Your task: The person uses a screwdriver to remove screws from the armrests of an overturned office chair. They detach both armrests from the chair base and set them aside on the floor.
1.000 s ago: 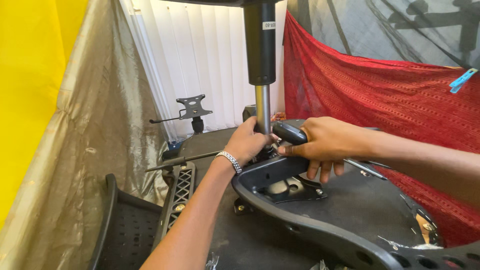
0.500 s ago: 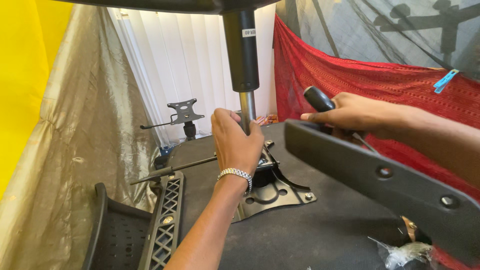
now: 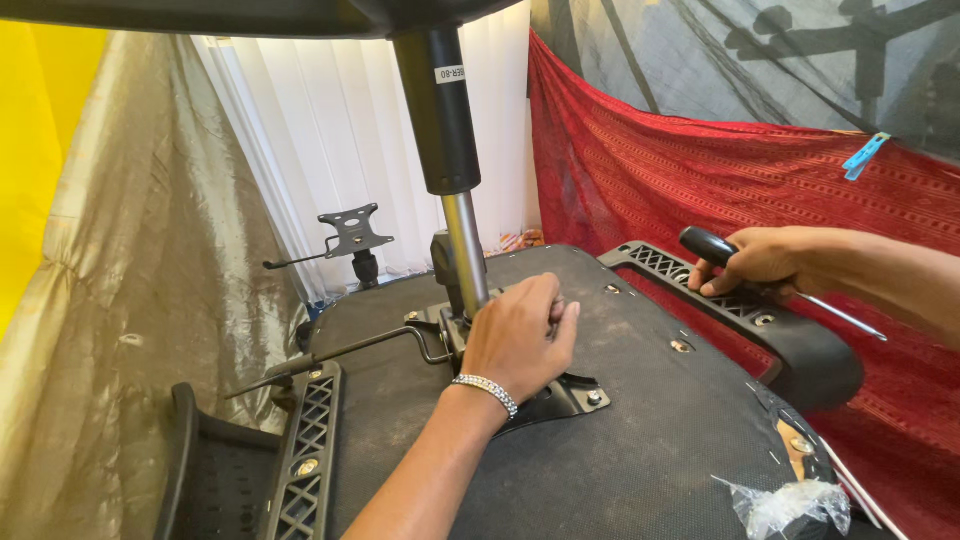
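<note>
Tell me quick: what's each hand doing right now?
Left hand: open, resting on the metal plate by the chair post.
Right hand: closed on a screwdriver.

Left hand (image 3: 520, 340) on chair mechanism plate (image 3: 560, 395); right hand (image 3: 765, 258) gripping screwdriver (image 3: 775, 280).

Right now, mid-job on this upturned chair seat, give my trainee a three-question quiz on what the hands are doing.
1. True or false: the left hand rests on the black metal plate at the foot of the gas cylinder.
2. What does the right hand hold?
A. a screwdriver
B. a hammer
C. a plastic bag
3. Fill in: the right hand is above the black ___ on the seat's right side.

Key: 1 true; 2 A; 3 armrest.
</note>
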